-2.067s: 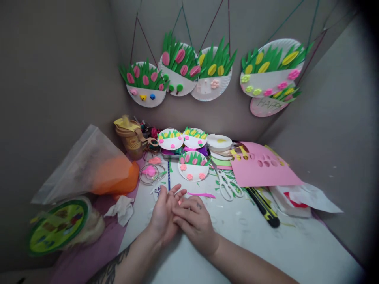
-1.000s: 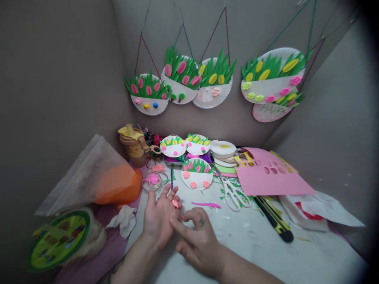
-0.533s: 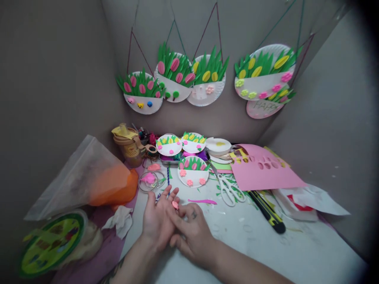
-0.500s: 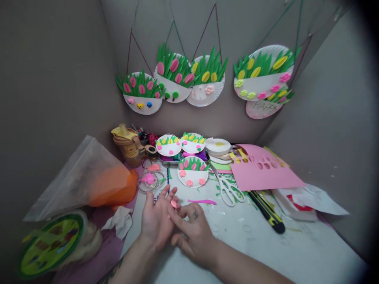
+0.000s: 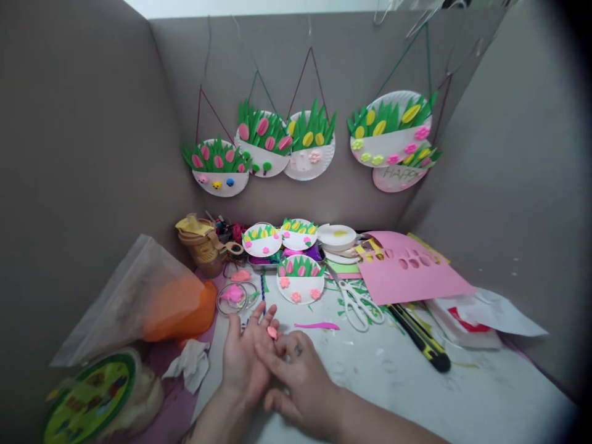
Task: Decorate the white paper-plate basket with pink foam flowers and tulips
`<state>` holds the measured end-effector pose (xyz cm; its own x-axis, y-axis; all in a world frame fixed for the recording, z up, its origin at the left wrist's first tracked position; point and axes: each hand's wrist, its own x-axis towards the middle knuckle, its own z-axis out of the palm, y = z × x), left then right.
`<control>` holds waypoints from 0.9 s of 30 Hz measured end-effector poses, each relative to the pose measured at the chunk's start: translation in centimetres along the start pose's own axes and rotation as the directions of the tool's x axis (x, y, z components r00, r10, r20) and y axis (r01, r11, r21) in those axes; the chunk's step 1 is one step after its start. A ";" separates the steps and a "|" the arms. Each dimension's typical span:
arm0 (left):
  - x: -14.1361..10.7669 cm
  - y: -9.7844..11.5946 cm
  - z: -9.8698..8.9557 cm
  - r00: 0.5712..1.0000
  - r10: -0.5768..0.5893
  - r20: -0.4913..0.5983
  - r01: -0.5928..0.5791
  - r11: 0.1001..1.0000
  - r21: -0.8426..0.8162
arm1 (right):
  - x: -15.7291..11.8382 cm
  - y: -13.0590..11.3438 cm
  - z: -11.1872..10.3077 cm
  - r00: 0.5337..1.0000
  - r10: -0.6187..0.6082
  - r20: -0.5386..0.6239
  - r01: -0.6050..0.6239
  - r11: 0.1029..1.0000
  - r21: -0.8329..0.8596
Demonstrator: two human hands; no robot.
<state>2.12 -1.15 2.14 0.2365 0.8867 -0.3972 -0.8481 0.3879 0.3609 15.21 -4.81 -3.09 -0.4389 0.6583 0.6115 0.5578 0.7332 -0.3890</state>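
My left hand (image 5: 250,354) is palm up with its fingers spread, and a small pink clay piece (image 5: 272,333) rests at the base of its fingers. Over that palm lies my right hand (image 5: 300,376), its index finger pressed on the palm just below the pink piece and its thumb apart from the index finger. Whether anything lies under the fingertip is hidden. Just beyond the hands are a pink plastic tool (image 5: 317,325) and a small paper-plate basket (image 5: 300,290) with green grass, pink tulips and pink clay flowers.
White scissors (image 5: 356,305), a black and yellow cutter (image 5: 420,339) and pink paper (image 5: 407,274) lie right. Bag of orange clay (image 5: 180,302), tissue (image 5: 190,365) and tub (image 5: 92,398) stand left. Decorated plates (image 5: 219,179) hang on the wall behind.
The view has tilted up, so the scene sits lower in the picture. My right index finger has shifted slightly left across the left palm. The pink piece stays on my left hand.
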 end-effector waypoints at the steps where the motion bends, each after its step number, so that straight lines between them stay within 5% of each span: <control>1: 0.0 0.0 0.0 1.000 -0.007 -0.002 0.007 1.000 0.007 | 0.0 0.0 0.0 1.000 0.015 0.003 -0.015 1.000 -0.017; 6: 0.2 0.2 -0.1 0.997 0.070 0.022 -0.070 0.998 0.004 | -0.2 -0.1 0.4 0.999 -0.052 0.005 0.052 0.997 -0.049; 11: 0.3 0.2 -0.4 0.998 0.043 0.054 -0.044 0.999 0.024 | -0.2 -0.1 0.5 0.999 0.035 0.030 -0.032 0.995 -0.093; 14: 0.4 0.1 -0.5 0.994 0.085 0.065 -0.086 0.996 0.018 | -0.2 -0.2 0.5 0.998 -0.057 -0.024 0.055 0.995 -0.085; 23: 0.2 -0.1 -0.3 0.997 0.060 0.037 -0.061 0.998 0.026 | 0.1 -0.4 0.4 0.993 -0.091 -0.076 0.088 0.995 -0.050; 27: 0.1 -0.2 -0.1 1.000 0.018 0.017 -0.018 0.999 0.038 | 0.0 -0.2 0.4 0.999 -0.016 -0.048 0.014 0.999 -0.038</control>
<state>2.26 -1.15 1.92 0.2295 0.8975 -0.3766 -0.8337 0.3809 0.3998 14.85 -4.95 -3.26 -0.4132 0.6374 0.6504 0.5781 0.7354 -0.3534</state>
